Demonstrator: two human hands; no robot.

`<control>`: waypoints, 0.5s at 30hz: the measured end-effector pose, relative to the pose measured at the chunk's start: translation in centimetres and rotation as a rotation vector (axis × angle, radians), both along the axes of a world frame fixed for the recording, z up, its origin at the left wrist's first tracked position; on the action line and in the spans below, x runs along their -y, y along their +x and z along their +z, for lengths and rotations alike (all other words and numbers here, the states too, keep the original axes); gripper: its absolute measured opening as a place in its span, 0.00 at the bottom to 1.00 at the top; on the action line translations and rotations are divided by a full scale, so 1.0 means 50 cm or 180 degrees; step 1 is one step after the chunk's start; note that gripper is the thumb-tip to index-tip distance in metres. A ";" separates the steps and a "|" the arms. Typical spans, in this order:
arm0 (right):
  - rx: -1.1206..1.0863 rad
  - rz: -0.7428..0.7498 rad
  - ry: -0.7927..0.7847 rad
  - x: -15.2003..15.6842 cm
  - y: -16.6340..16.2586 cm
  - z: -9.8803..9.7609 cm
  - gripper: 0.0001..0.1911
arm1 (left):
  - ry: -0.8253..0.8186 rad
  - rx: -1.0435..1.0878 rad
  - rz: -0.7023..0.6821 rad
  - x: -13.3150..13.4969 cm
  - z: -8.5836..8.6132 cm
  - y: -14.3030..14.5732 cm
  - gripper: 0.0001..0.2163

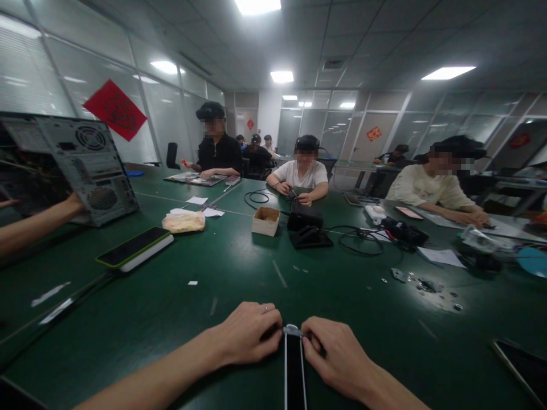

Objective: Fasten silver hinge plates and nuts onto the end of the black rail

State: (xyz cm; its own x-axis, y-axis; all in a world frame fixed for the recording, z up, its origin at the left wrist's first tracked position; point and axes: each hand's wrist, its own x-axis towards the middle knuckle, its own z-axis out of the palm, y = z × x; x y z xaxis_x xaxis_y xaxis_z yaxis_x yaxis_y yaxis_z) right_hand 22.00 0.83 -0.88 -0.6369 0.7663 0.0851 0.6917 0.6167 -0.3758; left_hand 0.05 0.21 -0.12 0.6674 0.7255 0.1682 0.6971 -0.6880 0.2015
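A long dark strip with pale metal edges (294, 373) lies on the green table in front of me, running out of view at the bottom. Across its far end sits a small grey end piece (292, 330). My left hand (252, 333) is closed, its thumb and fingers pinching the left side of that end piece. From the right, my right hand (335, 350) is also closed, with curled fingers and thumb on the end piece's right side. The fingertips partly hide where they grip.
Small metal parts (431, 286) lie to the right, and a phone (523, 364) is at the right edge. Ahead are a small cardboard box (265, 221) and a black stand (311, 237). A computer case (92, 171) stands left, with another person's arm (40, 225) beside it.
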 end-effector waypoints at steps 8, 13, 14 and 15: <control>-0.0099 0.0100 0.0109 -0.004 0.003 -0.009 0.07 | -0.0081 -0.0212 -0.0036 0.005 0.010 0.005 0.04; -0.0218 0.0212 0.0221 -0.004 0.008 -0.016 0.07 | -0.0100 -0.0263 -0.0034 0.010 0.014 0.007 0.03; -0.0230 0.0226 0.0242 -0.003 0.008 -0.017 0.07 | -0.0107 -0.0263 -0.0025 0.010 0.014 0.008 0.03; -0.0236 0.0243 0.0261 -0.003 0.009 -0.017 0.07 | -0.0111 -0.0262 -0.0017 0.011 0.014 0.008 0.03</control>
